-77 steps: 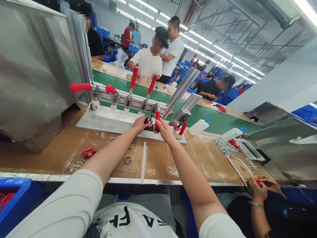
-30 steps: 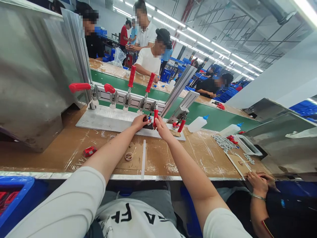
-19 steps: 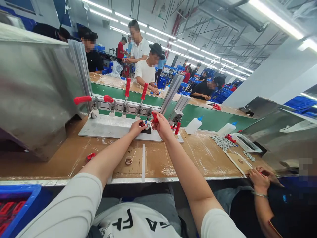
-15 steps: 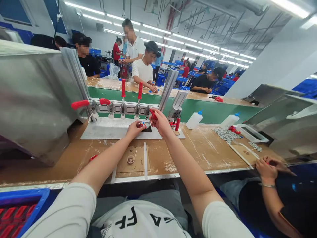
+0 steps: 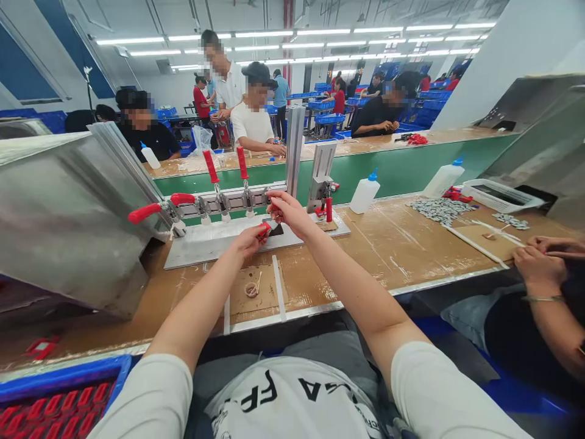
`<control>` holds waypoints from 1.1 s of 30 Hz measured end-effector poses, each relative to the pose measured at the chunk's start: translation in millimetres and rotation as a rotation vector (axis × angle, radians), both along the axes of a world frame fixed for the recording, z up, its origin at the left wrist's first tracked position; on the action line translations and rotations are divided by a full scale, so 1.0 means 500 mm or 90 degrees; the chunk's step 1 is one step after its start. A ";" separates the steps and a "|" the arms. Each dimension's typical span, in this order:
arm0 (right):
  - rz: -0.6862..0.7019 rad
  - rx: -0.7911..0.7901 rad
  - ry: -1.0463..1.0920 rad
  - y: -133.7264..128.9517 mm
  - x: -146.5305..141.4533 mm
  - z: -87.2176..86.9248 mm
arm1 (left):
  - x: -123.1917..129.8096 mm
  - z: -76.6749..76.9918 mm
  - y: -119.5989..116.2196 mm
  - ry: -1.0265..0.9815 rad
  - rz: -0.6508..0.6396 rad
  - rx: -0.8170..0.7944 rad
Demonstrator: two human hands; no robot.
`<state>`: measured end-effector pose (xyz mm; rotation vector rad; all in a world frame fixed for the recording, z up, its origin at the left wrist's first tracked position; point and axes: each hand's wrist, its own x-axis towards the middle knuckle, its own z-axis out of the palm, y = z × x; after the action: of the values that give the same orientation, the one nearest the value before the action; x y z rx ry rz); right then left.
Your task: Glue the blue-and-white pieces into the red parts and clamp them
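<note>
My left hand [image 5: 250, 240] is closed on a small red plastic part [image 5: 264, 228] just above the front of a metal base plate [image 5: 205, 247]. Beside that part, a black pad [image 5: 276, 229] lies on the plate. With its fingers curled, my right hand [image 5: 290, 213] grips the red handle of the rightmost toggle clamp on the rail; the fingers cover most of that handle. Further left on the same rail [image 5: 233, 198] are more toggle clamps, two with upright red handles [image 5: 211, 166] and two with handles lowered to the left [image 5: 145, 213].
A small round dish [image 5: 251, 289] with a stick rests on cardboard before me. Right of the fixture stand a white bottle [image 5: 364, 194] and a pile of grey pieces [image 5: 439, 211]. A blue crate [image 5: 123, 369] of red parts is lower left; a co-worker's hands [image 5: 542, 262] are at right.
The view has levelled and shifted. My left hand has drawn the red part slightly back from the black pad towards me. My right hand stays at the rightmost clamp's handle.
</note>
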<state>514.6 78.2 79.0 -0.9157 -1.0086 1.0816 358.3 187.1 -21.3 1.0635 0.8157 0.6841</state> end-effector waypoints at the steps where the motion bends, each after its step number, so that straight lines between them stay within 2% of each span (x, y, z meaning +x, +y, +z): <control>1: 0.002 0.002 -0.007 0.000 0.002 0.001 | 0.007 0.000 0.004 0.007 0.000 0.000; 10: 0.045 0.033 -0.074 0.006 0.022 0.008 | 0.057 -0.004 0.040 0.085 0.077 0.080; 21: 0.042 0.036 -0.078 0.000 0.026 0.018 | 0.095 -0.011 0.065 0.095 0.044 0.141; 24: 0.044 0.039 -0.080 0.009 0.030 0.013 | 0.093 -0.015 0.069 0.081 0.011 0.205; 27: 0.062 0.046 -0.055 0.023 0.039 0.002 | 0.092 -0.023 0.070 0.112 -0.023 0.314; 30: 0.091 0.050 -0.035 0.031 0.046 -0.005 | 0.096 -0.036 0.069 0.179 -0.002 0.385; 33: 0.091 0.029 -0.031 0.026 0.046 -0.001 | 0.102 -0.047 0.071 0.211 0.030 0.402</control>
<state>537.4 91.1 78.5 -0.8467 -1.1480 1.1548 409.3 222.4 -44.7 1.7667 0.9345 0.8446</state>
